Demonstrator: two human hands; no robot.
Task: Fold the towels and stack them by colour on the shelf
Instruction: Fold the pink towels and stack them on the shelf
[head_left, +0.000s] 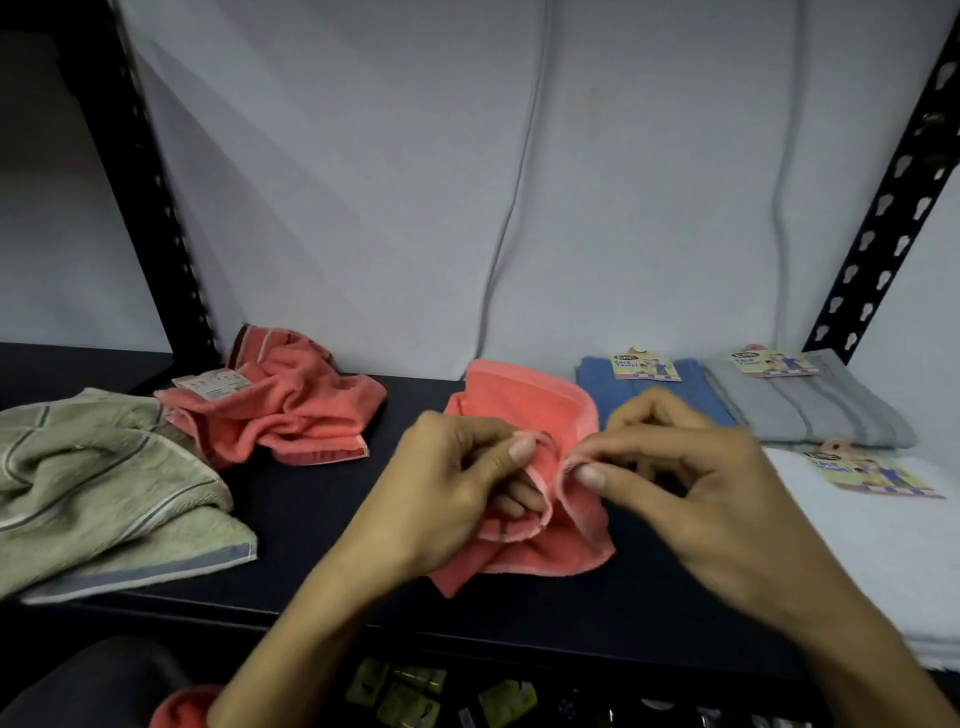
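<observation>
Nearest me, below the shelf edge, a bit of coral cloth (179, 706) and some yellowish packets (400, 691) are cut off by the frame, too dim to identify. My left hand (441, 483) and right hand (691, 488) work over the dark shelf (311, 509), each pinching a hem of the coral towel (524, 410) between thumb and forefinger; the remaining fingers curl, partly hidden in the folds. The towel hangs bunched between my hands, its lower part resting mid-shelf. Left lies a crumpled green towel (104, 483), cut off at the edge. Right, a white towel (857, 545) runs out of view. Farther back sit a second crumpled coral towel (280, 410), and folded blue (665, 400) and grey (815, 410) towels with illegible labels.
</observation>
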